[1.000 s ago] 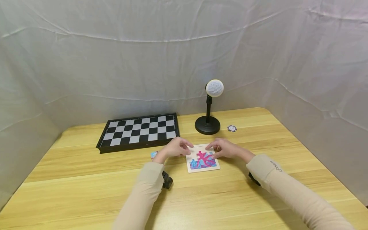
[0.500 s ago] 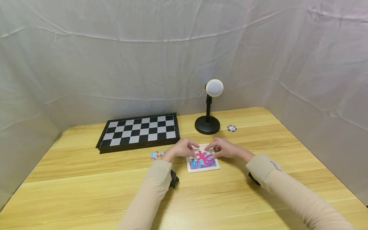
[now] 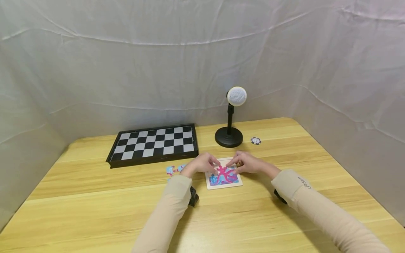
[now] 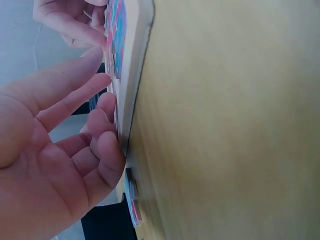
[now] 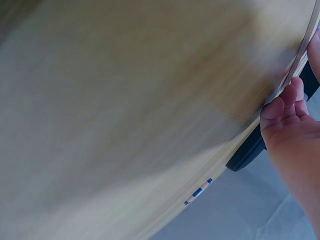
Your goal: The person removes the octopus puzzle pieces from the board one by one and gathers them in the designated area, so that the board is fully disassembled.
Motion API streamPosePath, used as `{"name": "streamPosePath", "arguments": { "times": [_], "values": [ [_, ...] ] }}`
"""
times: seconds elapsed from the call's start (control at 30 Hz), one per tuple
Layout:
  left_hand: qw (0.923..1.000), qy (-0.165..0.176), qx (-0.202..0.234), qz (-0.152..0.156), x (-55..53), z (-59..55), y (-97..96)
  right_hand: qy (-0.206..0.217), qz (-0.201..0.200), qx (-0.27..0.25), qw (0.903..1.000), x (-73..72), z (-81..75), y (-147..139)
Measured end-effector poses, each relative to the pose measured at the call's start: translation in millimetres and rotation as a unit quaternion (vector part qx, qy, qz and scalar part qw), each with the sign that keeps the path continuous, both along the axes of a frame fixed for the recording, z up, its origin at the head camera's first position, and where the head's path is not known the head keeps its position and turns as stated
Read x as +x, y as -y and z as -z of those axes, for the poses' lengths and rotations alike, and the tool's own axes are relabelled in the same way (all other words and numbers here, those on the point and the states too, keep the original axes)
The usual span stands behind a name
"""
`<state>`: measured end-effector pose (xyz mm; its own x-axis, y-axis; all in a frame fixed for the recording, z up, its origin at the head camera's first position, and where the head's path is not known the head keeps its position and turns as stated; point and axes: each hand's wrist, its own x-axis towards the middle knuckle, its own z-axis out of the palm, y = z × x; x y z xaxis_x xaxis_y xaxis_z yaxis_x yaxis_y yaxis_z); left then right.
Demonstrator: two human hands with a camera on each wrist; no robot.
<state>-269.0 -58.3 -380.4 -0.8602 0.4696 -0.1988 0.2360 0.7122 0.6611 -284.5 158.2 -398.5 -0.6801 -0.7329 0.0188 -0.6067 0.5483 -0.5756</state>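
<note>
A wooden jigsaw puzzle with a pink octopus on blue and purple lies in a pale tray; bare tray shows at the top. My left hand reaches over its left side, thumb and index closing around a piece by the octopus's head. That piece is mostly hidden by the fingers. From the right, my right hand holds the puzzle's upper right, thumb and index bent down onto it. In the left wrist view the left hand's other fingers curl beside the tray edge.
Loose puzzle pieces lie left of the left wrist. Behind them is a black-framed chessboard. A microphone on a round black stand stands beyond the tray, with a poker chip to its right.
My left hand has moved right onto the puzzle's upper left, uncovering more of the loose pieces beside its wrist. The right hand has stayed nearly still.
</note>
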Motion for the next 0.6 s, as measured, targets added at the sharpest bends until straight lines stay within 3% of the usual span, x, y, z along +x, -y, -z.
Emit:
{"name": "streamPosePath", "arguments": {
  "times": [0.6],
  "values": [
    [0.9996, -0.011, -0.028, 0.001, 0.7, -0.8, -6.7, 0.007, -0.003, -0.007, 0.9999, -1.1, 1.3, -0.8]
  ]
}}
